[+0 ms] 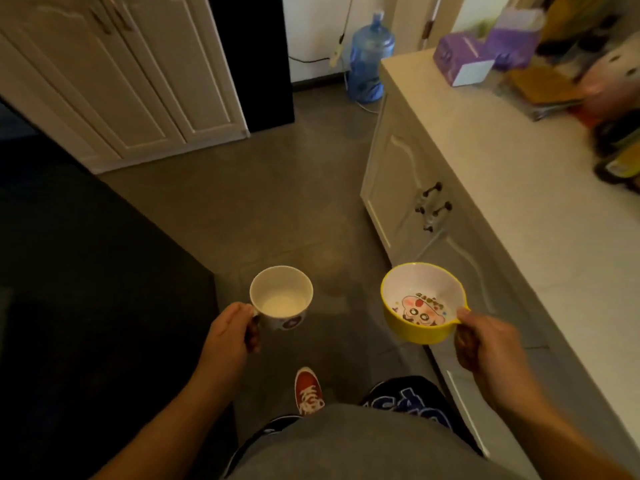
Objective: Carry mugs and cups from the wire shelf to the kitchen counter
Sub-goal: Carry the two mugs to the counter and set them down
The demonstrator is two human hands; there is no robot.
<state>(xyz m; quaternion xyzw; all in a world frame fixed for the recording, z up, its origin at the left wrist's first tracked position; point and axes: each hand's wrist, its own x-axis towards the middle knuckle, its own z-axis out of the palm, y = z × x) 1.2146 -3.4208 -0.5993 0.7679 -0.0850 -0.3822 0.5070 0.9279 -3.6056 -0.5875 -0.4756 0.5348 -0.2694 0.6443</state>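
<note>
My left hand (233, 329) grips the handle of a white mug (281, 297) with a small dark print on its side; the mug is upright and looks empty. My right hand (485, 341) holds the handle of a yellow cup (420, 303) with a white inside and a cartoon face on its bottom. Both are held over the grey floor in front of my body. The kitchen counter (519, 188), pale and long, runs along my right side, just beyond the yellow cup. The wire shelf is out of view.
On the counter's far end lie a purple tissue box (460, 62) and blurred clutter (609, 109). A blue water jug (369, 60) stands on the floor ahead. White cabinets (114, 81) line the left, a dark surface (69, 271) below them. My red shoe (308, 389) is on the floor.
</note>
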